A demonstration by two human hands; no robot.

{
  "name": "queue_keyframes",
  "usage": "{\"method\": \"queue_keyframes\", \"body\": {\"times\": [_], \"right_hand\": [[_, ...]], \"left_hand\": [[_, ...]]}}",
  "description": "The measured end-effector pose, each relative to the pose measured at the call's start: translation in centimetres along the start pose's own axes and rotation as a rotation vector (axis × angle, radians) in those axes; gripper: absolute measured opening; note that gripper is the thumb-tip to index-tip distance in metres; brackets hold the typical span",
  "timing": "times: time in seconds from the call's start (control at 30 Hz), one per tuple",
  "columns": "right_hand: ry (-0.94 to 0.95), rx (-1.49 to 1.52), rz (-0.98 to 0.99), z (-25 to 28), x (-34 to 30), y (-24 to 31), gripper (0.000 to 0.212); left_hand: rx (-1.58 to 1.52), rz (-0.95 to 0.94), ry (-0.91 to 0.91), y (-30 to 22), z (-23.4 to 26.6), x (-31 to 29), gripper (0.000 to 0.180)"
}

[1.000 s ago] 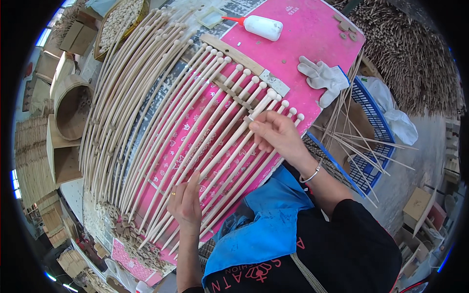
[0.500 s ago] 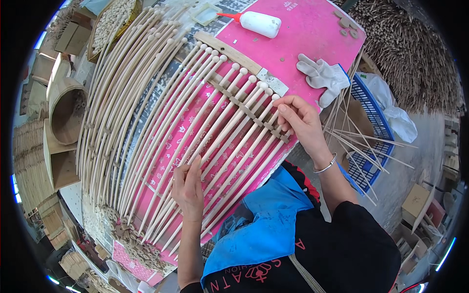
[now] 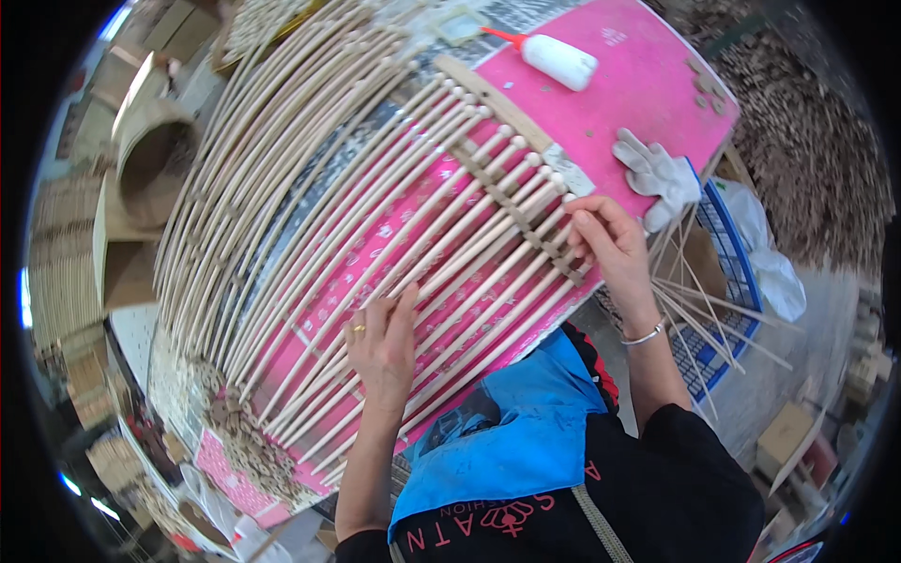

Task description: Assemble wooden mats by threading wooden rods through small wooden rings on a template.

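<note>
Sticks: side by side on worktop
Right hand: now at a ball end, fingers narrow, hold unclear
Left hand: curled over sticks, hold unclear
Brown crosspiece: exposed since right hand moved outward

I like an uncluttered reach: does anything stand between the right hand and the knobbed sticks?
Nothing visible does. The right hand is right at the knobbed end of the sticks. The white glove and red-tipped bottle lie farther off, outside that path.
</note>
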State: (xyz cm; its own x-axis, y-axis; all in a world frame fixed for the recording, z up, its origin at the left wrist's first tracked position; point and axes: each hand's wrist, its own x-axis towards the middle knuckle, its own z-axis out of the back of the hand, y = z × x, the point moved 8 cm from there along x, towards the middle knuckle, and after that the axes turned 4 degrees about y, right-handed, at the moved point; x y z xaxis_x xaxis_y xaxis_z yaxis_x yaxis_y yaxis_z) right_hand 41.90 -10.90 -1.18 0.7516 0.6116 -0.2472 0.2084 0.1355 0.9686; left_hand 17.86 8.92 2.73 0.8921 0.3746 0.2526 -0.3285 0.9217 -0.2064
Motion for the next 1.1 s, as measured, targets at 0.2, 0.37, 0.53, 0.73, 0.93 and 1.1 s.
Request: {"method": "queue_keyframes", "body": {"times": [0.2,0.37,0.53,0.73,0.93,1.1], "right_hand": [[0.132,-0.006,0.052,-3.7,1.8,2.3,0.019],[0.318,-0.603,0.573,-13.9,5.6,6.3,0.016],[0.590,-0.932,0.907,-23.2,7.2,5.4,0.019],[0.636,-1.153,1.081,-25.4,8.2,3.6,0.025],[0.730,-1.179,1.082,-26.8,7.6,3.7,0.018],[0.763,-1.025,0.911,-26.1,8.0,4.0,0.014]], "left_hand": [[-0.093,0.070,-0.027,0.2,0.9,-0.8,0.043],[-0.141,0.201,-0.117,2.3,3.9,-4.8,0.040],[-0.102,0.425,-0.300,5.6,7.8,-12.3,0.030],[-0.235,1.149,-0.773,14.8,11.0,-32.7,0.026],[-0.088,1.303,-0.781,18.3,13.0,-41.1,0.029],[0.179,1.114,-0.453,19.9,12.9,-36.1,0.041]]}}
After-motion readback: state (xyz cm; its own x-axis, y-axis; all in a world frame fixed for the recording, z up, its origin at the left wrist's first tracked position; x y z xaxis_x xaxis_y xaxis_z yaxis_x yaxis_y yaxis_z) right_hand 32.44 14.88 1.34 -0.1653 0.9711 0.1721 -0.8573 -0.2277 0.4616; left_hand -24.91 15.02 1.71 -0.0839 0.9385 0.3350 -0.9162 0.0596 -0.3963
